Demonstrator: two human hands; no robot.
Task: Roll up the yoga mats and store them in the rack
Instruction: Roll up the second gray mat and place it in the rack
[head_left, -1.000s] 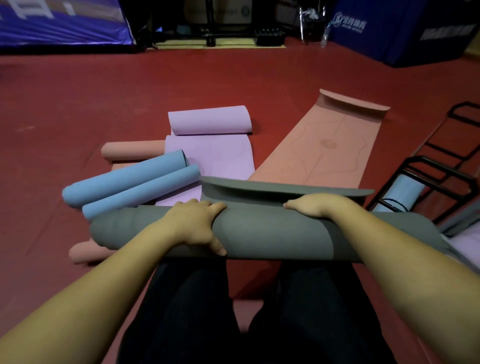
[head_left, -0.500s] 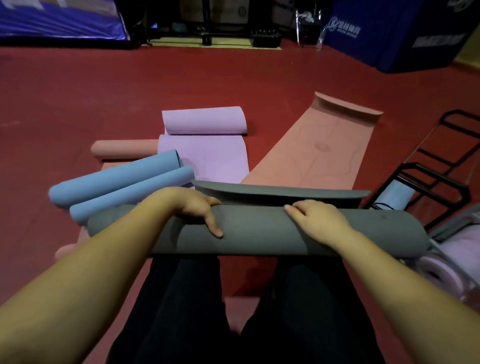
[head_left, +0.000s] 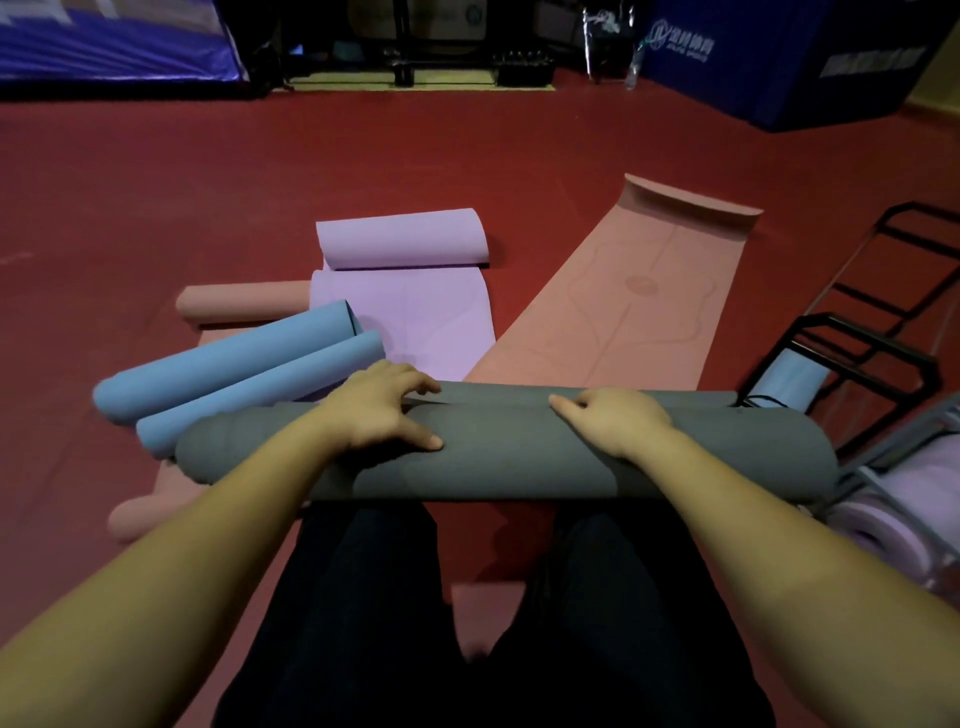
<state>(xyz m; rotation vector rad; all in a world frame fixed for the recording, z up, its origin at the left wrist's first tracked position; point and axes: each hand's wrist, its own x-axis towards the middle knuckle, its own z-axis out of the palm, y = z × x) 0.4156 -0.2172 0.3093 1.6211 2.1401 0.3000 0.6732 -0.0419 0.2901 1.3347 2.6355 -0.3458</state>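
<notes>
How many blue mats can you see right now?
2, maybe more hidden. One double-rolled blue mat lies on the floor left of the grey mat; another light blue roll sits in the black rack at right.

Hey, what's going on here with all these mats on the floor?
A person is rolling up a grey mat on the red floor, left hand and right hand resting on top of the roll. It looks almost fully rolled. Blue, pink and purple mats lie beyond, some unrolled, and a black rack stands to the right.
</notes>
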